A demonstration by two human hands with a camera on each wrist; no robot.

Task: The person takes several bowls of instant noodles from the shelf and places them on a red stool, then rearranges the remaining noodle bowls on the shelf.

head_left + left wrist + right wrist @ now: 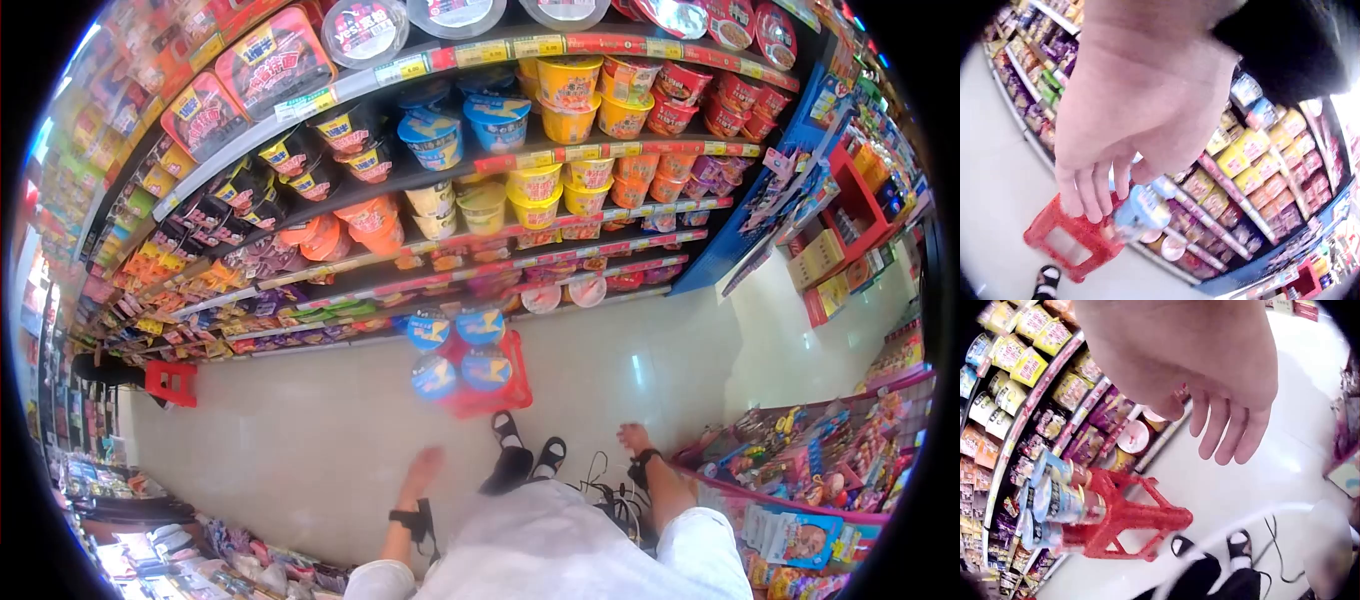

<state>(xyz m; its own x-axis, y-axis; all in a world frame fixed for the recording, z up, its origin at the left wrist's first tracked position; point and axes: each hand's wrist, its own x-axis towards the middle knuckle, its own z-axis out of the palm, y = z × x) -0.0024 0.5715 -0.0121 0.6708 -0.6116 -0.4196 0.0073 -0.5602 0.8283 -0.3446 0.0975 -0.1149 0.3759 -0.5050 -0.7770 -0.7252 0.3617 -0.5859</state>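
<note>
My left hand (424, 468) hangs at my left side with relaxed fingers and nothing in it. On the other side, my right hand (634, 438) also holds nothing, its fingers loosely bent in the right wrist view. In front of my feet stands a red plastic stool (518, 372). Several blue-lidded instant noodle cups (486, 368) sit on top of it in two rows. From the right wrist view, the same noodle cups (1059, 500) rise off the stool (1129, 515), below and left of my right hand (1229, 419). The left hand (1141, 125) overlaps the stool's edge in its wrist view.
Ahead runs a long shelf (480, 166) of bowl and cup noodles, with two blue noodle tubs (497, 122) in it. Another red stool (171, 383) stands at the far left. A snack display (810, 460) is on the right; cables (605, 490) hang near my right foot.
</note>
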